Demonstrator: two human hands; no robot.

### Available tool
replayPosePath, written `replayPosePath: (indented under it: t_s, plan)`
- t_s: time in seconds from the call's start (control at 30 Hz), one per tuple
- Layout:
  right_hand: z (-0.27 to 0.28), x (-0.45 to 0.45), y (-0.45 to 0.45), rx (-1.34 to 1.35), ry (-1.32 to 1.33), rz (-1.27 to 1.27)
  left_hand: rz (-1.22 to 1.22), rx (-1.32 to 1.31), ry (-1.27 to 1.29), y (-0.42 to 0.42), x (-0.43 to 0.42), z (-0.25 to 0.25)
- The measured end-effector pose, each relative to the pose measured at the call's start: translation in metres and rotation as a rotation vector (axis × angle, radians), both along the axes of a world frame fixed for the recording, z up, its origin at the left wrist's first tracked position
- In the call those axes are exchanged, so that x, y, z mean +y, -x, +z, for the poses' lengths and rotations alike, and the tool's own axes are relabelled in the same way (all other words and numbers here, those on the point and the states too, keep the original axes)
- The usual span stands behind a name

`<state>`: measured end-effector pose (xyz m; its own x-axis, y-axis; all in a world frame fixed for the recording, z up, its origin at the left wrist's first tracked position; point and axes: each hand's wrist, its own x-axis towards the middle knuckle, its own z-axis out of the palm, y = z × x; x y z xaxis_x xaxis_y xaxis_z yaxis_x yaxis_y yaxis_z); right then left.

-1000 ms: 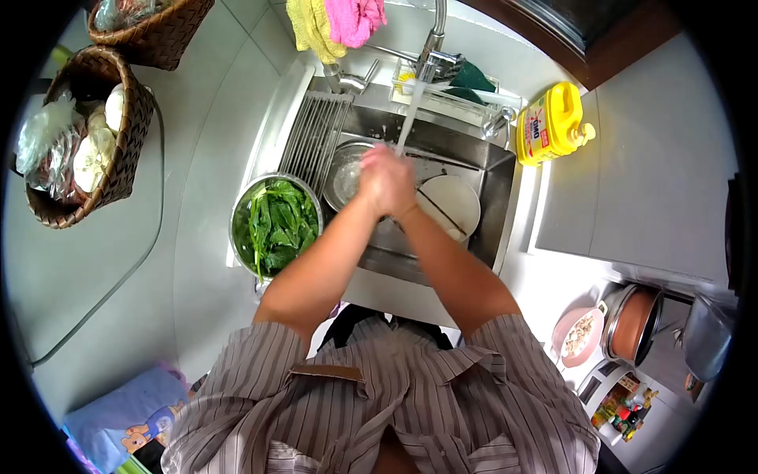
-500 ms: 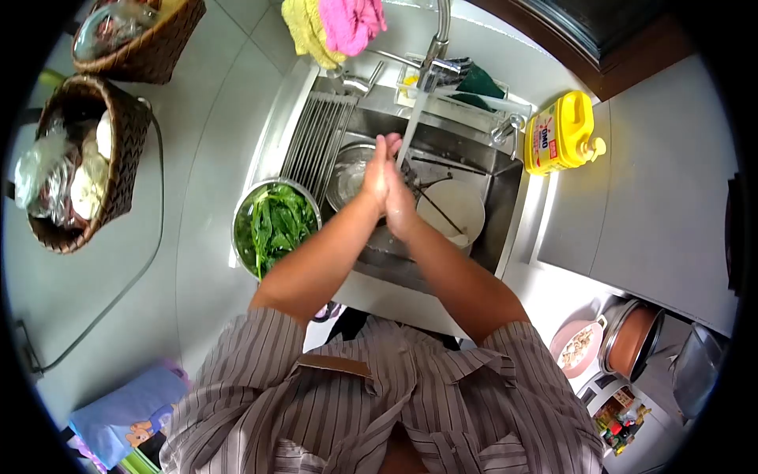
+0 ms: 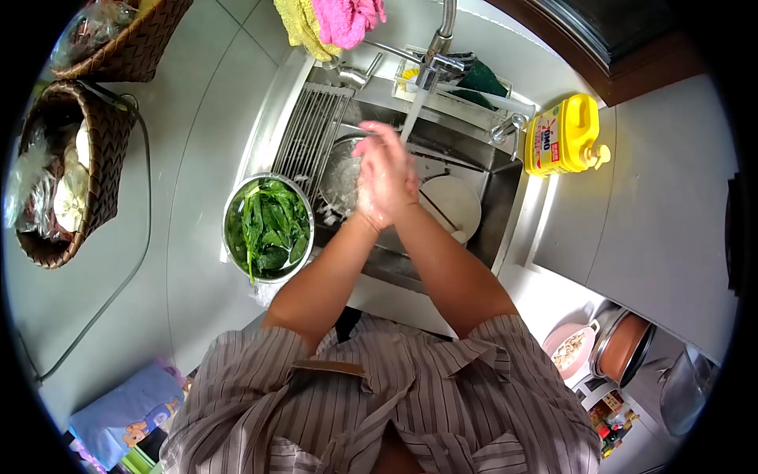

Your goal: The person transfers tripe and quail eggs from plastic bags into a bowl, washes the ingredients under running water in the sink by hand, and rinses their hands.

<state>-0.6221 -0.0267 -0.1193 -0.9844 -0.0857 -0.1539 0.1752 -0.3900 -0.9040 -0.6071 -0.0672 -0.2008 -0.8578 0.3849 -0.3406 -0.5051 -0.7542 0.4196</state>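
Over the steel sink [image 3: 505,229], my two hands are pressed together, wet and blurred by motion. My right hand [image 3: 391,166] lies on top, its fingers stretched out toward the faucet [image 3: 430,71]. Beneath it my left hand [image 3: 369,201] is mostly covered, so its fingers cannot be made out. A stream of water falls just beyond the fingertips. Below the hands stand a metal bowl [image 3: 335,178] of water and a white round dish [image 3: 458,201] with a dark thin stick across it. Neither hand visibly holds an object.
Left of the sink stands a bowl of leafy greens [image 3: 272,225], beside a draining rack [image 3: 312,130]. A yellow pump bottle [image 3: 562,136] is at the right edge. Woven baskets [image 3: 106,166] line the far left; pink and yellow cloths [image 3: 347,20] hang at the top.
My hands have turned from palms held edge-up together to the right lying over the left. The view has shifted slightly.
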Motion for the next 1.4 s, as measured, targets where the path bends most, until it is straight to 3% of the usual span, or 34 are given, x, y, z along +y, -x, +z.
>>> replayPosePath:
  t_s: [0.1,0.17,0.23,0.27,0.3,0.33,0.37,0.43,0.5,0.57,0.63,0.77,0.8,0.83,0.9,0.93,0.97,1.03,1.07,1.13,1.2,1.23,1.3,1.33,1.37,1.4]
  plan:
    - [-0.027,0.01,0.008,1.114,-0.703,-0.087,-0.158,0.023,0.415,0.016,-0.025,-0.001]
    - [-0.026,0.025,0.008,1.168,-0.799,-0.034,-0.476,0.263,0.956,0.032,-0.036,0.0]
    - [-0.037,0.045,0.011,1.167,-0.917,-0.071,-0.905,0.746,1.692,0.06,-0.045,0.001]
    - [-0.05,0.059,0.017,1.122,-0.945,-0.056,-0.903,0.919,1.939,0.077,-0.055,0.004]
    - [-0.07,0.078,0.012,0.745,-1.096,0.122,-0.79,1.035,2.126,0.093,-0.063,0.009]
    - [-0.086,0.1,0.007,0.357,-1.215,0.291,-0.523,1.008,2.286,0.1,-0.066,0.032]
    - [-0.092,0.123,0.004,0.271,-1.25,0.32,-0.534,1.158,2.351,0.118,-0.071,0.047]
    - [-0.09,0.143,-0.007,0.141,-1.256,0.331,-0.833,1.204,2.508,0.149,-0.076,0.071]
    - [-0.056,0.155,-0.014,0.073,-1.209,0.307,-0.997,1.389,2.682,0.179,-0.087,0.064]
    - [-0.031,0.167,-0.014,0.12,-1.248,0.405,-1.113,1.369,2.746,0.186,-0.083,0.07]
    - [-0.009,0.183,-0.01,0.218,-1.286,0.502,-0.873,1.043,2.739,0.199,-0.085,0.062]
    - [0.068,0.204,-0.005,0.43,-1.03,0.417,-1.111,0.995,2.806,0.169,-0.054,0.099]
    - [0.098,0.209,0.0,0.419,-0.994,0.464,-0.972,1.147,2.722,0.155,-0.056,0.097]
    - [0.128,0.214,0.001,0.404,-0.956,0.507,-0.665,1.318,2.659,0.133,-0.056,0.101]
    - [0.175,0.228,-0.005,0.318,-0.887,0.569,-0.586,1.103,2.376,0.093,-0.037,0.142]
    - [0.185,0.233,-0.007,0.28,-0.855,0.602,-0.312,1.132,2.28,0.082,-0.041,0.127]
    - [0.166,0.233,-0.007,0.303,-0.42,0.684,-0.048,1.149,2.165,0.071,-0.046,0.103]
    - [0.071,0.215,-0.004,0.33,0.463,0.777,0.045,0.61,1.396,0.034,-0.028,0.076]
    - [0.019,0.202,-0.003,0.274,0.351,0.773,-0.179,0.626,1.532,0.022,-0.021,0.048]
    - [-0.054,0.175,-0.035,0.377,-1.35,0.918,-0.356,0.601,1.657,-0.016,-0.001,0.016]
    - [-0.034,0.169,-0.054,0.421,-0.995,0.783,-0.255,0.602,1.618,-0.022,0.015,0.045]
    - [-0.008,0.17,-0.054,0.468,-0.952,0.678,-0.182,0.755,1.594,-0.023,0.016,0.062]
    - [0.071,0.179,-0.046,0.486,-1.324,0.461,-0.382,0.636,1.398,-0.014,0.015,0.119]
    - [0.117,0.185,-0.049,0.429,-1.345,0.476,-0.311,0.712,1.214,-0.011,0.012,0.128]
    - [0.15,0.191,-0.055,0.368,-1.361,0.482,-0.304,0.751,1.196,-0.018,0.014,0.165]
    - [0.163,0.196,-0.067,0.391,-1.109,0.511,-0.277,0.827,1.129,-0.024,0.01,0.186]
